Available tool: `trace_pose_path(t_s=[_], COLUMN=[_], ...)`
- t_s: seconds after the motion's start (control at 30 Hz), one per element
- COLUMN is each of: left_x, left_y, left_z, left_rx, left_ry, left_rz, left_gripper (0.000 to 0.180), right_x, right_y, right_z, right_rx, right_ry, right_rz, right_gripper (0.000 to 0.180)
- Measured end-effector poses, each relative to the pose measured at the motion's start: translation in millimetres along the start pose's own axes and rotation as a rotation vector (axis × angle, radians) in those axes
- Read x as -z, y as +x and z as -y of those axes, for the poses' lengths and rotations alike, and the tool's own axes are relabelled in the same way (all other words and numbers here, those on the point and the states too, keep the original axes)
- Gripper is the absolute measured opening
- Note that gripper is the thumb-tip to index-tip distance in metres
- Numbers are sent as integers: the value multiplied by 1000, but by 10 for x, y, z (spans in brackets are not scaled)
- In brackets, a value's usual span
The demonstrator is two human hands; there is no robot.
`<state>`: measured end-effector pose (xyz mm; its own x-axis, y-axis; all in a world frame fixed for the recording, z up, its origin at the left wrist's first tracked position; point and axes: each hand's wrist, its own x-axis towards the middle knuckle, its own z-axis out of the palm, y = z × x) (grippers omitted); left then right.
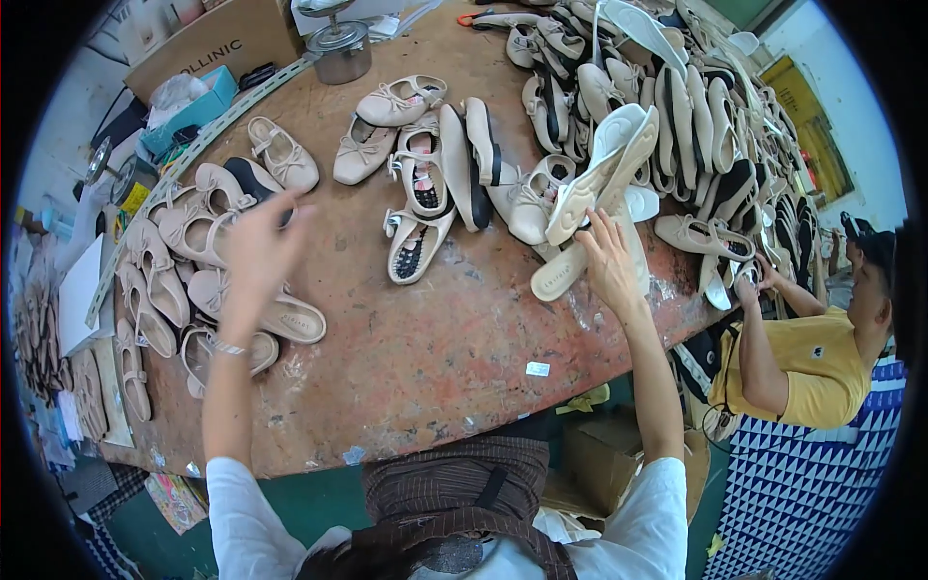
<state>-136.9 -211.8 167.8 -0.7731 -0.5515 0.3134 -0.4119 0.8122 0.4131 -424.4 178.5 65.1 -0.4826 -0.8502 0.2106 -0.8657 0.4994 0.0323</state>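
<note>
My left hand [263,253] is smeared by motion above a group of beige ballet shoes [193,232] on the left of the table. Its fingers do not show clearly, nor whether it holds anything. On the right, my right hand [613,259] grips the lower end of a beige insole [590,193] in a stack of pale insoles. One insole [559,275] lies flat under it on the tabletop. Between my hands sit several beige shoes with bows; an open strap shoe [420,242] shows a dark patterned inside.
A large heap of beige shoes [677,126] fills the far right. Across the corner, a person in a yellow shirt [812,367] handles a shoe. A metal pot [340,53], a cardboard box [208,43] and a teal box [193,111] stand along the far left edge.
</note>
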Motion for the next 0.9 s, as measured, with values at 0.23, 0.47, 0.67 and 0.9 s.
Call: trace_pose_path(t_s=[0.23, 0.47, 0.67, 0.9], left_x=[-1728, -1708, -327, -433], left_y=[1022, 846, -864, -2381], left_z=[-1145, -1356, -1068, -314], left_rx=[420, -53, -557, -236], left_ry=[-865, -649, -396, -195], left_rz=[455, 113, 385, 615], left_gripper=[44, 16, 33, 31], right_x=[354, 503, 476, 369], right_y=[-296, -872, -1136, -1182], right_z=[149, 532, 942, 1536], right_rx=[-312, -709, -768, -641], right_ry=[510, 1911, 2021, 1891], right_rz=[-544, -441, -454, -143], right_gripper=[53, 78, 73, 74])
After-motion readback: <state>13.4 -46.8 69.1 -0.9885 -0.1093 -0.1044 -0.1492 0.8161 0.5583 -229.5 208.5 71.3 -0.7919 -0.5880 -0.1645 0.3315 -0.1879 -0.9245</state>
